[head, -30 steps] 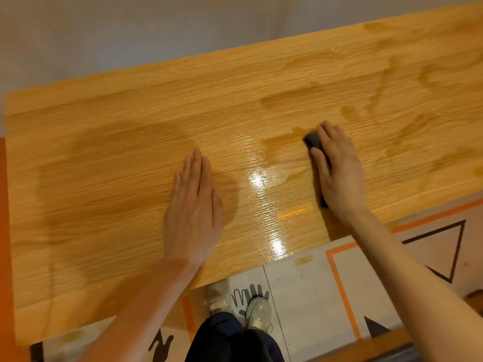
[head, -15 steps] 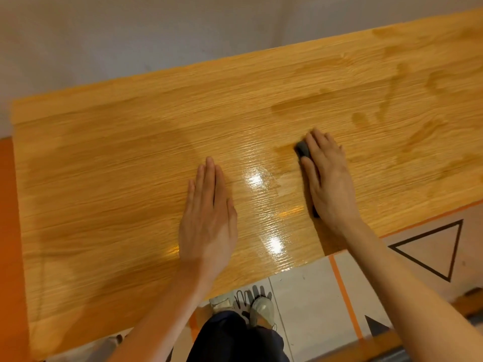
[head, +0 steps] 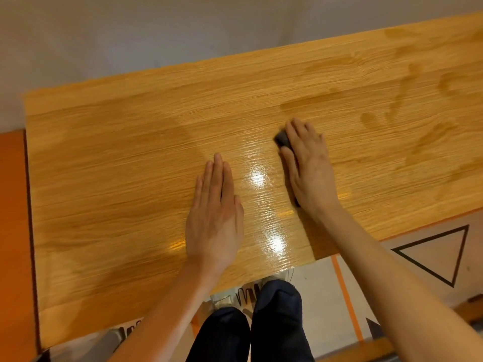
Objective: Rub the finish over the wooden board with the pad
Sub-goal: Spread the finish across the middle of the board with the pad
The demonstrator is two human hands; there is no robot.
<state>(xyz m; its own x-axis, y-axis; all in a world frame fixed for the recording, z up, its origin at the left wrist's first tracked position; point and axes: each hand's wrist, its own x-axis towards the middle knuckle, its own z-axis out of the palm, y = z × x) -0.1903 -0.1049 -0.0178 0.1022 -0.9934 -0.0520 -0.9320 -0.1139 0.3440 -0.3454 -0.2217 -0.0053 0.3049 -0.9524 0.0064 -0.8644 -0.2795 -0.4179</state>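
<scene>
I note the right hand [head: 311,168] pressed flat over the dark pad [head: 282,139], fingers together on it, at 1 o'clock of the wooden board [head: 130,158]. The left hand [head: 214,218] lies empty, fingers together and flat, presumably steadying the board; dry streaks at 2 o'clock remain unblended.
</scene>
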